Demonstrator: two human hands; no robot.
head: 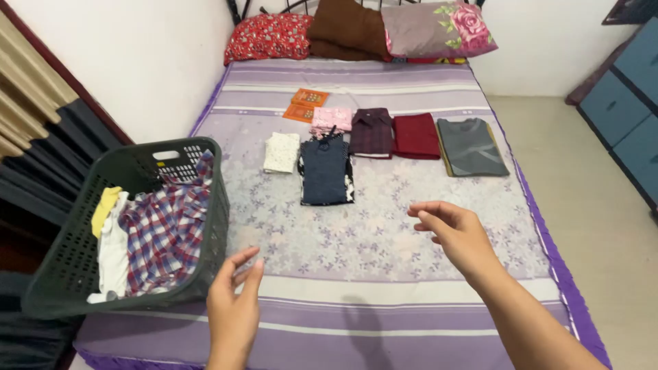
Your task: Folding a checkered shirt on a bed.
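Two hands up over the bed, both empty. Left hand hovers near the front edge, fingers straight and loosely spread, palm turned inward, gripping nothing. It's just beside the laundry basket, not touching it. Right hand hangs further in, over the mattress approx. mid-width, fingers half curled but open, nothing in it either.

Count time. One basket, dark green plastic w/ a lattice wall, sitting tilted on the front left corner of the bed. Inside: a plaid shirt in red, blue and white, crumpled, spilling up toward the basket's far rim; a white garment next to it; a yellow piece at the left side. So three items visible in there, maybe more under them, can't tell.

Folded pile row across the bed's middle, toward the head end: a white speckled piece, a navy top, a pink piece, a dark maroon checked shirt, a plain red one, a grey tee nearest the right edge. That's six folded. Two flat orange items lie just behind the pink one.

Three pillows at the head edge: red patterned, brown, grey w/ a pink rose.

Bed sheet is purple w/ stripes and a floral panel.
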